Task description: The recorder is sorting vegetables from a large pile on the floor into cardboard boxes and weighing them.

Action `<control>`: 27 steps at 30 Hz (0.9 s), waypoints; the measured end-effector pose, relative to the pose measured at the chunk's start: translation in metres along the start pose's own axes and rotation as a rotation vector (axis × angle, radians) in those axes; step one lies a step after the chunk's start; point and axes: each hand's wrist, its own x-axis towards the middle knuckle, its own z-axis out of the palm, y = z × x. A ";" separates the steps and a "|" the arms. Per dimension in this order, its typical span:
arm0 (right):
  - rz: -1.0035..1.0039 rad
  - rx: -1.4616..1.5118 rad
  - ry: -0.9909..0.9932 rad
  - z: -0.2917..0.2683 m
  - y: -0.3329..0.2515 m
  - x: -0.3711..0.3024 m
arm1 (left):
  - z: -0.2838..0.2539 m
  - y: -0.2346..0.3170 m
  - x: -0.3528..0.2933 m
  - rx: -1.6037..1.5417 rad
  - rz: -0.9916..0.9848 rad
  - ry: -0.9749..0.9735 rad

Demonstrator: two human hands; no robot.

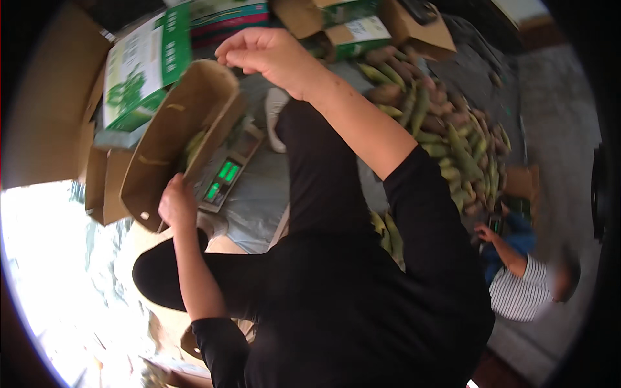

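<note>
An open, deep cardboard box stands tilted at my left, beside or partly on a digital scale with a lit green display. Some long greenish produce shows at its bottom; the near wall hides the remainder. My left hand is closed on the box's near rim, fingertips at the cardboard edge. Out past the box's far end reaches my right hand, its fingers curled together just above the rim. Whatever those fingers hold, if anything, is too small to make out.
A large heap of long green and brown produce lies to the right on dark sheeting. Green and white printed cartons stand at the far left, and an open carton at the back. A co-worker in a striped shirt sits at right.
</note>
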 end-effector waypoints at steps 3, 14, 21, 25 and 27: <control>-0.109 0.098 0.347 -0.058 0.013 -0.035 | 0.004 0.003 0.001 0.026 0.014 0.009; 0.562 -0.854 0.611 -0.167 0.287 -0.309 | 0.013 -0.004 0.003 -0.093 0.090 -0.008; 1.083 -1.079 0.377 -0.188 0.287 -0.430 | 0.020 -0.012 0.004 -0.105 0.117 0.069; 1.351 -1.052 0.629 -0.200 0.264 -0.465 | 0.009 0.003 -0.001 -0.024 0.101 0.044; 1.382 -1.175 0.608 -0.201 0.242 -0.472 | 0.011 0.001 0.001 -0.028 0.049 0.006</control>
